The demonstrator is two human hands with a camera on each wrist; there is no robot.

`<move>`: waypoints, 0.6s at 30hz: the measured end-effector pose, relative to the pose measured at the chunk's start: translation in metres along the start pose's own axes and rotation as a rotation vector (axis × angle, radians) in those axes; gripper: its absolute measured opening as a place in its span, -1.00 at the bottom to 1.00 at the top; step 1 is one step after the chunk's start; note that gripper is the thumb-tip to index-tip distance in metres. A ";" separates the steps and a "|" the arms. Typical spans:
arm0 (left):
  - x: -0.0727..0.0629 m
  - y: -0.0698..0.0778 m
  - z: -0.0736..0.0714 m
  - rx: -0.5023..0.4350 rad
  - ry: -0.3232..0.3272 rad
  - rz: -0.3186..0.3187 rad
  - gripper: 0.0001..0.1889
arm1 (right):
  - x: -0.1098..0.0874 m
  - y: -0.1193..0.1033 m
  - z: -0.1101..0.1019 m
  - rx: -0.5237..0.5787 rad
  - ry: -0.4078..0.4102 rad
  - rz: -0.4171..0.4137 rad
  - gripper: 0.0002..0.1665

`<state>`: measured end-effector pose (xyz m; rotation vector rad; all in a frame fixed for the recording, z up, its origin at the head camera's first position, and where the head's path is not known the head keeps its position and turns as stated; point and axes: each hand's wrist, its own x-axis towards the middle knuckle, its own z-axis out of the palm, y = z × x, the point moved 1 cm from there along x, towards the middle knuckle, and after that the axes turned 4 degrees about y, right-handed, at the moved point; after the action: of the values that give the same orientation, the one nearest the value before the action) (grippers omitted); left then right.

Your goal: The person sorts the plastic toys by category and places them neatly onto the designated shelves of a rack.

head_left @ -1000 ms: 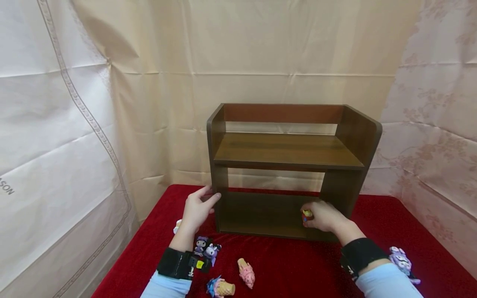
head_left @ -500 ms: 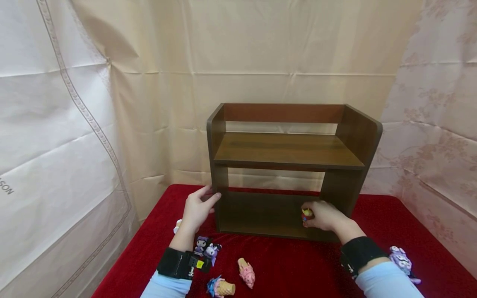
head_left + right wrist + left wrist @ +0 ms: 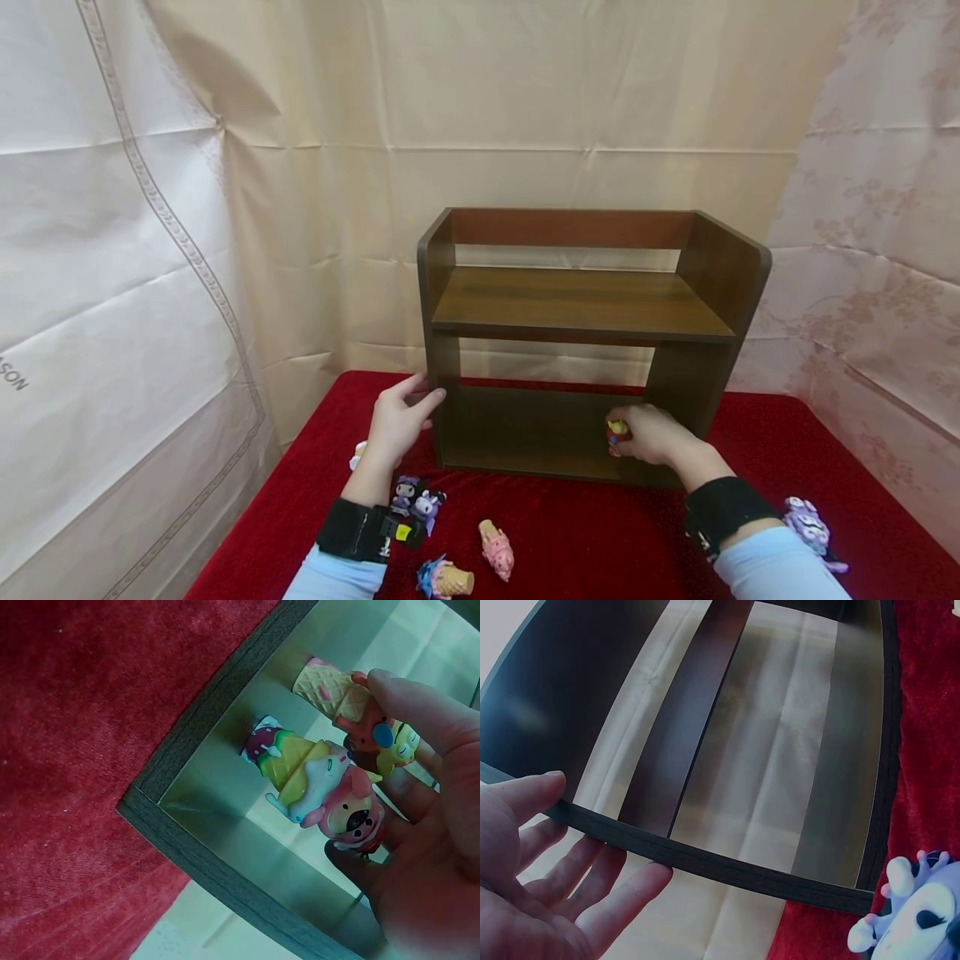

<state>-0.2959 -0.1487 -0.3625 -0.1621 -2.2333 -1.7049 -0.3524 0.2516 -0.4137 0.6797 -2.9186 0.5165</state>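
Note:
A brown two-tier wooden shelf [image 3: 577, 300] stands on a red cloth. My left hand [image 3: 397, 421] is at its left side panel; in the left wrist view the thumb [image 3: 536, 793] and fairly straight fingertips touch the panel's edge. Inside the lower tier, at the right, my right hand [image 3: 656, 433] pinches an ice-cream-cone figurine [image 3: 367, 724] with an orange-red, blue-nosed head and a yellow top. Close beside it stands a second cone figurine [image 3: 319, 776] with a pink bear head, near my other fingers. The head view mostly hides this second figurine behind the hand.
In front of the shelf lie a pink-topped cone figurine [image 3: 497, 550] and a blue-topped one [image 3: 444, 578]. Purple-and-black figurines [image 3: 417, 498] sit by my left wrist, with a white piece [image 3: 357, 454] behind it. Another purple figurine [image 3: 810, 527] lies at the right.

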 end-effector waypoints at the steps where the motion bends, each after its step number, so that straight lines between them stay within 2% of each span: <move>1: 0.000 0.000 0.000 0.000 0.000 0.002 -0.50 | 0.000 0.000 0.000 -0.001 0.001 -0.002 -0.49; 9: 0.001 -0.001 0.001 0.008 0.002 -0.001 -0.50 | -0.002 -0.002 0.001 -0.005 0.006 -0.012 -0.50; 16: 0.017 -0.035 0.004 0.001 0.012 -0.016 -0.47 | -0.003 -0.004 -0.003 -0.006 0.031 -0.005 -0.42; 18: 0.019 -0.039 0.004 -0.006 0.005 -0.015 -0.45 | -0.004 -0.007 -0.008 -0.001 0.060 -0.016 -0.43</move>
<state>-0.3251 -0.1581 -0.3928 -0.1425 -2.2316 -1.7175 -0.3455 0.2498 -0.4052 0.6748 -2.8553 0.5240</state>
